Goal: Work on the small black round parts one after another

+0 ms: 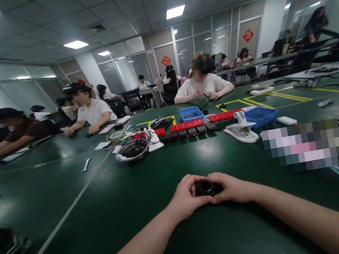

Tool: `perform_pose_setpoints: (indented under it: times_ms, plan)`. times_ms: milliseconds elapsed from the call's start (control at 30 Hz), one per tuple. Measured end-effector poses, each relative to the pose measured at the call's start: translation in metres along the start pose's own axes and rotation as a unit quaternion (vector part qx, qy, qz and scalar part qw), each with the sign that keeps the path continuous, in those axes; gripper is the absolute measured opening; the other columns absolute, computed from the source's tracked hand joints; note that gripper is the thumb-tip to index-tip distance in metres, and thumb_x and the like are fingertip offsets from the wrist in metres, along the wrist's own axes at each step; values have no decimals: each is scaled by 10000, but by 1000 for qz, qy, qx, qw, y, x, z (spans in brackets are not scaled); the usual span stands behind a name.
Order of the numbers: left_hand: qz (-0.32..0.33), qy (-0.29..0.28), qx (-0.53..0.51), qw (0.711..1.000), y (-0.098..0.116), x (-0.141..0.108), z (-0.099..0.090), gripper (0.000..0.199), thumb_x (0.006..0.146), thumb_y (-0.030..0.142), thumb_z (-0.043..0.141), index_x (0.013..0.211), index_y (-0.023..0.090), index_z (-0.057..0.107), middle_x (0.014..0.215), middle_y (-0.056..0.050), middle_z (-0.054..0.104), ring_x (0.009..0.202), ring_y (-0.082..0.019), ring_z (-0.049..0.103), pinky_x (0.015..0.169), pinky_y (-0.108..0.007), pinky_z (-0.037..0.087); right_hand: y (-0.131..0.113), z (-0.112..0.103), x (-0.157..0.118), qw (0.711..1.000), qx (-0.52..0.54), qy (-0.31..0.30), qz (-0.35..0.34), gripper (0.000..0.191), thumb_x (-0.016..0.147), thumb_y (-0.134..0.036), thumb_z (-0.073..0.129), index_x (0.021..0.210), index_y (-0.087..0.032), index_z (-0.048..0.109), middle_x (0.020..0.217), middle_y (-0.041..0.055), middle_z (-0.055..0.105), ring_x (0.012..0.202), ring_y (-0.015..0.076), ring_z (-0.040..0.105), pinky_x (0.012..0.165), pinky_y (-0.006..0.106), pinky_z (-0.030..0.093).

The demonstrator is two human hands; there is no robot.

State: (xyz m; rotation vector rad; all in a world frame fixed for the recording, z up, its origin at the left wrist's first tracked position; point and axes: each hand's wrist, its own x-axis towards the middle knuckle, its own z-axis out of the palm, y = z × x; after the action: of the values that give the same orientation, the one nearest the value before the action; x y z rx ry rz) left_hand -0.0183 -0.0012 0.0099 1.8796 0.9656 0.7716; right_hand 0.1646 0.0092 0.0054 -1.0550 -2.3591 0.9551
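Between my two hands is a small black object with a glossy round ring on top [205, 187]; its exact kind cannot be made out. My left hand [186, 198] curls around its left side, with thumb at the near edge and fingers at the far edge. From the other side, my right hand [229, 188] closes on it the same way. The thumbs almost meet in front of it, and much of its body is hidden by fingers. Both hands are low over the green table [151, 174].
Beyond my hands lie a bowl of black parts [132, 152], a white clamp base [241, 129], red socket strips [187, 124] and blue trays [259, 116]. A wrench [86, 165] lies left. Cables run along the right. Across the table sits a person in white [202, 81].
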Motion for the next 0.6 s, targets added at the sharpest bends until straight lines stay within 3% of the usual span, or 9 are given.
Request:
perform_pose_setpoints:
  times_ms: [133,233,300,433,600]
  plan:
    - [-19,80,53,995,1,-2,9,397,563,242,682,927,182,536,799,12,432,560,-73,376,493,-183,306,-2,14,4,991,-50,79,94,333,546,-297,672,773,-153,476,708,-12,512,635,131,468,519,206,325]
    - [-27,139,76,987,-2,-2,15,388,569,228,676,922,177,523,824,-2,456,621,-101,418,530,-199,337,-11,26,7,964,-173,151,131,280,565,-297,636,732,-158,459,688,7,511,634,145,461,541,231,312]
    - [-24,143,69,987,-4,-1,15,383,566,219,677,914,171,525,827,-5,462,626,-103,419,534,-202,342,-16,30,8,954,-212,164,131,257,591,-306,612,746,-155,473,703,26,524,658,161,468,572,250,320]
    - [-24,73,5,997,-5,1,7,386,574,203,672,928,164,524,792,8,455,541,-64,368,471,-173,308,-15,22,4,975,-167,131,64,378,608,-375,617,898,-158,510,824,48,543,751,188,479,652,283,349]
    - [-7,4,-12,1000,-2,0,0,431,564,283,689,948,168,531,796,16,424,506,-37,323,442,-156,274,-8,-1,-4,999,-45,-7,-13,305,674,-303,588,943,-167,540,898,35,531,845,185,468,739,291,360]
